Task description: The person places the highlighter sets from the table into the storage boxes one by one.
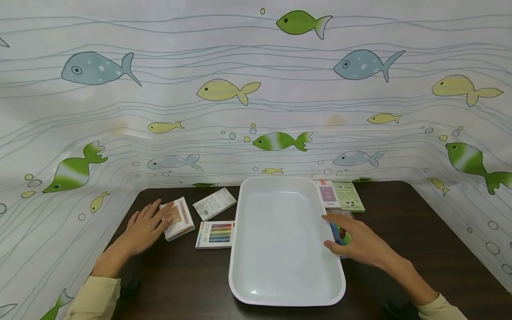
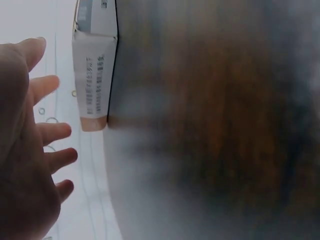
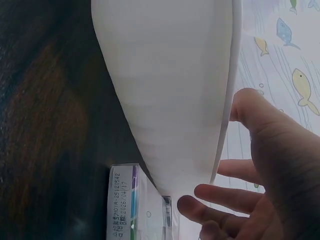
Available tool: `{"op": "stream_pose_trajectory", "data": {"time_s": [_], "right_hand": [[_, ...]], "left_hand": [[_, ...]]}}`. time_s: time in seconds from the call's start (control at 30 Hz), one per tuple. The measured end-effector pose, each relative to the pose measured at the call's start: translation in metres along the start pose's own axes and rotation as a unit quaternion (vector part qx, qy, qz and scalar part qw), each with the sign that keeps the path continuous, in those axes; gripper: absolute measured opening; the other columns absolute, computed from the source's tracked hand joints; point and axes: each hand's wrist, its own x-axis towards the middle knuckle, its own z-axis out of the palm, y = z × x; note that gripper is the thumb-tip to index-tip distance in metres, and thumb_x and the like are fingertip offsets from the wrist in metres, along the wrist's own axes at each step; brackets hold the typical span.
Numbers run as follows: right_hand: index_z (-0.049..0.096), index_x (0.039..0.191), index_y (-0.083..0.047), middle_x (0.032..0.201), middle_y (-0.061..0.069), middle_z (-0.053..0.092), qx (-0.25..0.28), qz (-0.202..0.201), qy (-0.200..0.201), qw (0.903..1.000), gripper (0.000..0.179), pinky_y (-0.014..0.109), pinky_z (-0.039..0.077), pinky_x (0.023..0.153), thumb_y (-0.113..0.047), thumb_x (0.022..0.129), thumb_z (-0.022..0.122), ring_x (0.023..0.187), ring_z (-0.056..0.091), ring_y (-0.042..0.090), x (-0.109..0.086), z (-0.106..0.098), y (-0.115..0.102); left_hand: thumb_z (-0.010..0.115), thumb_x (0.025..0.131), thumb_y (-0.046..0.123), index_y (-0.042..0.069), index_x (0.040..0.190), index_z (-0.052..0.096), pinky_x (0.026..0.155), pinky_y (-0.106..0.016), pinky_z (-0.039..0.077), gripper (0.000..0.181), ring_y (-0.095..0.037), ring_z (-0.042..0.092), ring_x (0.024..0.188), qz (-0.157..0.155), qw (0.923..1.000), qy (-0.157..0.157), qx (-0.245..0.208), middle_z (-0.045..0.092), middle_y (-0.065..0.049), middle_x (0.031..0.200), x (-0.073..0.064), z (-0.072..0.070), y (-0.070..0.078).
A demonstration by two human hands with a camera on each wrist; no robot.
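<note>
- Head view: one white tray [image 1: 286, 240], a deep-sided rounded rectangle, glossy and bare inside, sits mid-table before me, its long sides running away from the person.
- One right hand [image 1: 362, 238] is at the tray's right rim, thumb and fingers parted, gripping nothing; I can't tell how firmly it touches.
- Three boxes lie left: a patterned box [image 1: 182, 218], a text-covered box [image 1: 214, 204], a colour-striped box [image 1: 214, 234].
- One left hand [image 1: 146, 226] is at the patterned box, fingers outstretched, holding nothing.
- Three packs lie right: purple-panelled [image 1: 329, 194], pale green [image 1: 350, 198], blue-and-green [image 1: 336, 233].
- Beneath, one dark table [image 1: 180, 275]; behind, one fish-printed sheet [image 1: 224, 31].
</note>
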Motion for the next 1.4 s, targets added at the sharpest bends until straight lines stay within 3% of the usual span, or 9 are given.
{"op": "stream_pose_trajectory", "data": {"time_s": [0.2,0.47,0.57,0.9,1.13,1.23,1.4], "right_hand": [[0.053,0.147,-0.007,0.094,-0.006,0.061,0.049,-0.033,-0.01,0.9982,0.066,0.027,0.051,0.057,-0.039,0.094,0.076,0.075,0.058,0.01,-0.001,0.0,0.003],[0.05,0.149,-0.002,0.118,0.004,0.063,0.085,-0.046,-0.02,0.9951,0.068,0.029,0.056,0.061,-0.035,0.095,0.076,0.085,0.063,0.01,-0.002,0.001,0.005],[0.049,0.149,-0.001,0.123,0.006,0.063,0.087,-0.051,-0.024,0.9946,0.068,0.029,0.056,0.063,-0.035,0.096,0.075,0.085,0.063,0.01,-0.002,0.003,0.006],[0.048,0.15,0.002,0.127,0.01,0.062,0.074,-0.063,-0.019,0.9951,0.071,0.028,0.057,0.064,-0.037,0.096,0.074,0.088,0.064,0.009,-0.001,0.003,0.008],[0.048,0.149,0.003,0.129,0.012,0.062,0.072,-0.067,-0.023,0.9949,0.072,0.028,0.056,0.063,-0.037,0.096,0.075,0.088,0.064,0.009,-0.001,0.001,0.007],[0.047,0.15,0.003,0.127,0.012,0.063,0.074,-0.064,-0.027,0.9948,0.073,0.028,0.057,0.063,-0.038,0.096,0.074,0.088,0.064,0.01,0.0,0.001,0.007],[0.045,0.151,0.003,0.124,0.011,0.063,0.077,-0.057,-0.036,0.9948,0.075,0.028,0.057,0.063,-0.04,0.096,0.074,0.089,0.064,0.012,0.0,0.001,0.007]], "left_hand": [[0.041,0.11,0.045,0.014,0.164,0.022,0.106,-0.078,0.008,0.065,-0.059,0.016,0.141,-0.011,0.9989,-0.016,-0.043,0.015,-0.036,0.159,0.007,0.001,-0.012],[0.04,0.11,0.045,0.007,0.161,0.024,0.1,-0.082,0.009,0.066,-0.064,0.014,0.139,-0.033,0.9938,-0.038,-0.099,0.012,-0.042,0.156,0.007,0.007,-0.02],[0.043,0.11,0.042,0.004,0.16,0.026,0.097,-0.084,0.012,0.066,-0.065,0.014,0.139,-0.024,0.9915,-0.039,-0.122,0.015,-0.042,0.156,0.006,0.011,-0.025],[0.058,0.104,0.042,0.006,0.161,0.025,0.101,-0.082,0.013,0.075,-0.065,0.014,0.139,0.003,0.9918,-0.04,-0.121,0.023,-0.036,0.157,0.011,0.01,-0.031],[0.066,0.1,0.04,0.002,0.158,0.032,0.101,-0.078,0.023,0.078,-0.058,0.024,0.139,0.01,0.9888,-0.029,-0.146,0.032,-0.032,0.154,0.014,0.008,-0.034],[0.069,0.098,0.04,0.002,0.158,0.033,0.101,-0.077,0.024,0.079,-0.057,0.025,0.139,0.005,0.9856,-0.027,-0.167,0.032,-0.031,0.154,0.016,0.005,-0.034],[0.071,0.095,0.046,0.003,0.158,0.034,0.101,-0.077,0.026,0.085,-0.056,0.027,0.138,-0.03,0.9858,-0.029,-0.163,0.031,-0.032,0.154,0.016,0.002,-0.029]]}}
